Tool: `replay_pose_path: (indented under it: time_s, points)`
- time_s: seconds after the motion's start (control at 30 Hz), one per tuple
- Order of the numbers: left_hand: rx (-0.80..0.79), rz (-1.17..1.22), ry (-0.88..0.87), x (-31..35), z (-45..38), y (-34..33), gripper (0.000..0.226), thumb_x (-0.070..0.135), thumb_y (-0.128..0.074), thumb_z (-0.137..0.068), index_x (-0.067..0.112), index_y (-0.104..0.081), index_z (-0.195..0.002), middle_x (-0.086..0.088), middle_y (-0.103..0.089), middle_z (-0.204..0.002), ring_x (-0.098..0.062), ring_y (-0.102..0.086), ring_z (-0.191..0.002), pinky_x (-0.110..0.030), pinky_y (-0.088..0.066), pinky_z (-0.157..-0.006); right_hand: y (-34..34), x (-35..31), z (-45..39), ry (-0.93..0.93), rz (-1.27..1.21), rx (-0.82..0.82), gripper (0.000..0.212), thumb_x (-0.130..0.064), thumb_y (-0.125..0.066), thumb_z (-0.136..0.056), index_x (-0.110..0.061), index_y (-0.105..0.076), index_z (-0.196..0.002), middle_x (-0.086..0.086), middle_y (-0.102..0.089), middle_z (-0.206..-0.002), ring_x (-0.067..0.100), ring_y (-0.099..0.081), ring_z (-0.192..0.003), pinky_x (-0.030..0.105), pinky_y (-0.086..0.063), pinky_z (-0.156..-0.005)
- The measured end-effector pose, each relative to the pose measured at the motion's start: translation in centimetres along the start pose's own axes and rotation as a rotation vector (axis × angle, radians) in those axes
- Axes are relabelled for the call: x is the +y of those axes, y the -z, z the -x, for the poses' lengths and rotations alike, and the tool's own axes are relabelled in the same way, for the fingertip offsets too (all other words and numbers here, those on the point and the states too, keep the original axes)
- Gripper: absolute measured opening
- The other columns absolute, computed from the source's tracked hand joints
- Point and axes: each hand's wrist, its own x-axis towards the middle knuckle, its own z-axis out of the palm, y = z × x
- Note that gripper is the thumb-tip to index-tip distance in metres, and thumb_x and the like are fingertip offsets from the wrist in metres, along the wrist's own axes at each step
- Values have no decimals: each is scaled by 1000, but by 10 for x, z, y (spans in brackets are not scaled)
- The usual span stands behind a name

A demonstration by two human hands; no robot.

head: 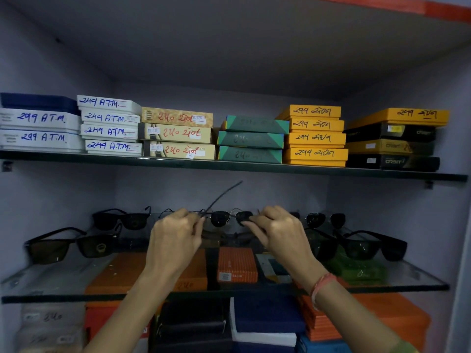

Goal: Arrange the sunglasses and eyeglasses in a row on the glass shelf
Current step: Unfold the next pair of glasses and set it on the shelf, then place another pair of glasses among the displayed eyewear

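A pair of round dark sunglasses (230, 217) is held above the middle of the glass shelf (63, 278). My left hand (175, 238) pinches its left hinge, and that temple arm sticks up and to the right. My right hand (277, 230) grips the right lens end. On the shelf sit brown-lensed sunglasses (71, 247) at front left, black sunglasses (122, 219) behind them, thin-framed eyeglasses (167, 212) at the back, round dark sunglasses (323, 219) at back right, and black sunglasses (369, 247) at front right.
The upper glass shelf (229, 168) carries stacks of labelled boxes: white (109, 124), beige (178, 133), green (252, 140), yellow (316, 136) and black (392, 146). Orange boxes (237, 264) and other boxes lie under the glass shelf. Cabinet walls close in on both sides.
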Motion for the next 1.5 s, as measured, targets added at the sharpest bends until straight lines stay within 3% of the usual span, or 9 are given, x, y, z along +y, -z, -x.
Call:
replay_pose_path:
  time_s: [0.23, 0.33, 0.5, 0.7, 0.93, 1.07, 1.23, 1.37, 1.5]
  points:
    - [-7, 104, 381, 7, 1, -3, 12, 22, -72, -79, 12, -77, -74, -1, -71, -57, -12, -59, -47, -7, -29, -42, -2, -3, -3, -278, -131, 84, 24, -18, -74, -83, -7, -74, -104, 12, -71, -66, 28, -67, -56, 34, -58, -51]
    - [-36, 143, 429, 9, -6, -2, 14, 21, -70, -80, 11, -77, -87, -6, -76, -71, -19, -67, -63, -14, -39, -52, 0, -1, -8, -334, -124, 9, 26, -20, -67, -89, -12, -71, -113, 12, -72, -71, 27, -67, -59, 34, -57, -55]
    - [-303, 105, 444, 12, -32, -1, 17, 17, -64, -81, 5, -73, -73, -6, -67, -60, -20, -62, -60, -24, -42, -50, 1, 13, -19, -406, -121, -202, 22, -18, -59, -91, -6, -76, -82, 5, -67, -63, 23, -62, -55, 28, -53, -54]
    - [-575, 132, 489, 16, -50, -12, 28, 14, -57, -83, 10, -54, -55, -4, -62, -46, -13, -58, -38, -21, -37, -39, -4, 28, -28, -510, -126, -444, 20, -10, -59, -80, -3, -57, -61, 9, -54, -62, 30, -55, -62, 32, -44, -56]
    - [-614, 113, 481, 20, -48, -24, 31, 12, -57, -83, 10, -49, -53, -5, -58, -44, -22, -69, -51, -30, -58, -67, -14, 32, -27, -517, -104, -533, 30, -10, -60, -78, -11, -43, -54, 3, -44, -54, 27, -48, -57, 29, -38, -51]
    - [-608, 72, 485, 16, -48, -25, 27, 13, -58, -83, 10, -51, -57, -7, -61, -50, -22, -68, -50, -31, -59, -66, -21, 31, -29, -483, -128, -563, 34, -13, -63, -78, -12, -40, -53, 3, -47, -56, 26, -51, -59, 29, -37, -51]
    - [-610, 15, 446, 15, -47, -29, 22, 17, -61, -82, 9, -52, -63, -9, -62, -66, -29, -70, -76, -38, -61, -76, -28, 27, -28, -461, -122, -572, 25, -14, -65, -78, -10, -48, -60, 5, -54, -63, 26, -55, -63, 29, -41, -55]
    - [-614, -14, 421, 10, -46, -38, 21, 16, -61, -81, 8, -56, -63, -6, -60, -60, -26, -70, -71, -34, -60, -71, -31, 25, -26, -451, -102, -585, 28, -15, -66, -80, -11, -49, -57, 7, -58, -64, 26, -59, -63, 30, -45, -56]
    - [-549, -104, 438, -5, -46, -35, 35, 43, -61, -86, 9, -69, -86, -4, -61, -68, -21, -62, -67, -30, -52, -62, -26, 28, -30, -454, -97, -578, 37, -37, -60, -89, -10, -53, -65, 7, -59, -69, 24, -57, -63, 27, -41, -51]
